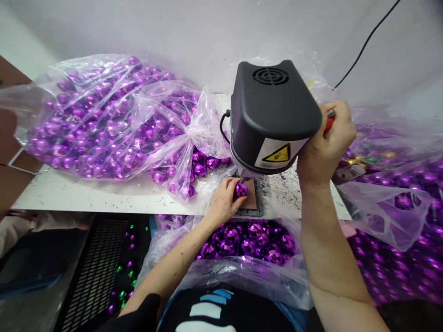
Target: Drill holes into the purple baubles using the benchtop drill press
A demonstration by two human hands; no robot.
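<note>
My left hand (222, 202) pinches a shiny purple faceted ball (241, 189) between thumb and fingers. The ball is held over a brown pad (251, 198) on a dark base, right below a black bench press (277, 106). A yellow warning label (278, 153) marks the front of the press housing. Beside the housing, my right hand (323, 147) is closed around a lever with a red grip (329, 123). Most of that lever is hidden by my fingers. The housing hides the upper part of the press's working end, so contact with the ball cannot be made out.
A tied clear bag of purple balls (104, 124) covers the left of the white table (90, 196). An open bag of purple balls (256, 240) sits at my lap. More bagged balls (408, 258) lie at right. A black crate (95, 258) stands lower left. Dark flakes litter the tabletop.
</note>
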